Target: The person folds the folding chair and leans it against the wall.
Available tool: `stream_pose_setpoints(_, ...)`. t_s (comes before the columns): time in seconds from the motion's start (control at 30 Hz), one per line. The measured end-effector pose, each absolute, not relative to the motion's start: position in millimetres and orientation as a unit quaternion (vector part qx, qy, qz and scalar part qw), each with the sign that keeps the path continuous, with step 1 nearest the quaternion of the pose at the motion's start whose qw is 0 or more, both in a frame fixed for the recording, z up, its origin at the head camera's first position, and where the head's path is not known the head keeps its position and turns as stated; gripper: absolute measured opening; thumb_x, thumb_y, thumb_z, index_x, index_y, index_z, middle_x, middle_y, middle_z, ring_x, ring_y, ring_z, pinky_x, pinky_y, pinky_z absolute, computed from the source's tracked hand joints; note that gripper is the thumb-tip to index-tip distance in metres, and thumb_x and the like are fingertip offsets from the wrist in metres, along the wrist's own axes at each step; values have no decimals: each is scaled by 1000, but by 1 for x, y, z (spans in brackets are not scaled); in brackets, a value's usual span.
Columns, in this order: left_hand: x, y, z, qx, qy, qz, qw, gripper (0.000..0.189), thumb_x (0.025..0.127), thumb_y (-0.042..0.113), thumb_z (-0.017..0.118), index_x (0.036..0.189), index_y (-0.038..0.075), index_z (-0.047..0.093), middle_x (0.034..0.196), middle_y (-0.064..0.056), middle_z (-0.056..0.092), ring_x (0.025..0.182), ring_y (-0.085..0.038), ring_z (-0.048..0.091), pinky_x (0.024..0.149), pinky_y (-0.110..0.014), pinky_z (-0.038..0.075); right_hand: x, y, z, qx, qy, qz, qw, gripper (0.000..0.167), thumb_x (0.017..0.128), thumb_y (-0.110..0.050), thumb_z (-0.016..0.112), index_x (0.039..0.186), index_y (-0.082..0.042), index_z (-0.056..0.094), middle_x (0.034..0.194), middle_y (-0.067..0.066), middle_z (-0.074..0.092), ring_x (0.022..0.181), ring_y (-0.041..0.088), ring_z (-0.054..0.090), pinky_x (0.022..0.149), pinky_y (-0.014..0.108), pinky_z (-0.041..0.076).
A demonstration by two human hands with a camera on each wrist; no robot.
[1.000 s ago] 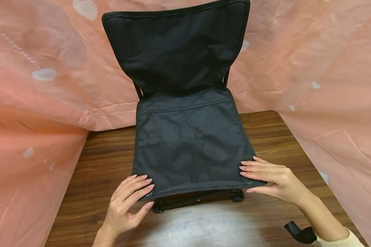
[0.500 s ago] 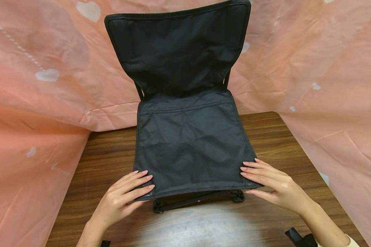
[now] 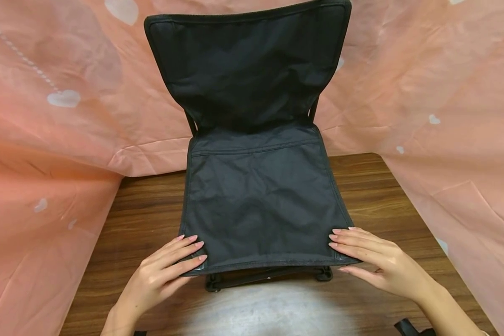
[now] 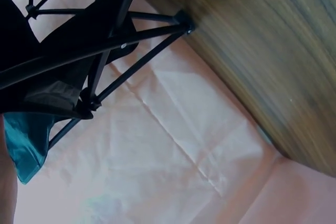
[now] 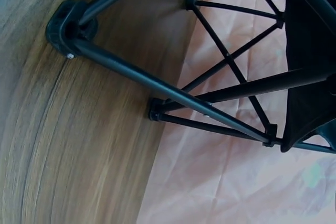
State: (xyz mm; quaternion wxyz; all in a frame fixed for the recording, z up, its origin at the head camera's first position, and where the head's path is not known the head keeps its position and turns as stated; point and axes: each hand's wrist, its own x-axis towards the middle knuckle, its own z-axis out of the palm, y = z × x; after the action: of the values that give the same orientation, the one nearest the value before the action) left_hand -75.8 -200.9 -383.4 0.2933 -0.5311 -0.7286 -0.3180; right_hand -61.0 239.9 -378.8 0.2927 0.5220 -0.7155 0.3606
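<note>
A black folding camp chair (image 3: 260, 200) stands unfolded in the head view, its backrest (image 3: 248, 65) at the far side. At the seat's near left corner my left hand (image 3: 151, 277) grips the fabric, fingers on top and thumb hidden beneath. The near right corner is held by my right hand (image 3: 388, 266), fingers flat above, thumb under the front edge. Below the seat the chair's frame tubes (image 5: 147, 82) cross in the right wrist view. The left wrist view shows more legs (image 4: 139, 61) and a strip of hand or wrist at its left edge.
The chair's feet stand on a brown wood-grain tabletop (image 3: 147, 210). Peach fabric with white hearts (image 3: 445, 93) hangs behind and along both sides. Black straps (image 3: 407, 326) show near the wrists at the bottom edge.
My left thumb, visible apart from the seat a second ago, has gone under its front edge. The seat's front edge and both hands appear slightly lower in the head view.
</note>
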Motion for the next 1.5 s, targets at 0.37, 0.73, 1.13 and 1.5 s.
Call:
stream_pose_setpoints(0.37, -76, -208, -376, -543, -737, -299, 271, 30, 97, 21, 58, 110, -3, 71, 130, -18, 63, 133, -25, 51, 116, -29, 36, -64, 241, -375, 539, -719, 341, 278, 38, 93, -22, 65, 109, 12, 67, 121, 21, 67, 132, 25, 52, 117, 30, 33)
stream_pose_setpoints(0.73, -77, -206, -380, -547, -728, -303, 282, 29, 98, 16, 57, 111, -7, 69, 124, -19, 66, 127, -29, 56, 116, -34, 36, -59, 243, -379, 516, -773, 233, 286, 38, 102, -28, 50, 115, 3, 68, 119, 21, 67, 133, 21, 50, 120, 31, 27)
stream_pose_setpoints(1.13, -75, -207, -377, -554, -715, -321, 280, 26, 96, 16, 59, 106, -5, 71, 124, -16, 67, 129, -23, 55, 115, -33, 37, -57, 244, -376, 529, -746, 261, 309, 35, 98, -27, 56, 110, 3, 70, 115, 19, 70, 132, 18, 52, 117, 28, 32)
stream_pose_setpoints(1.5, -73, -209, -375, -566, -706, -329, 271, 23, 94, 14, 61, 104, -4, 73, 118, -18, 69, 121, -26, 60, 113, -32, 40, -52, 244, -366, 532, -749, 217, 329, 37, 100, -28, 52, 117, 1, 68, 119, 13, 69, 133, 15, 51, 115, 25, 35)
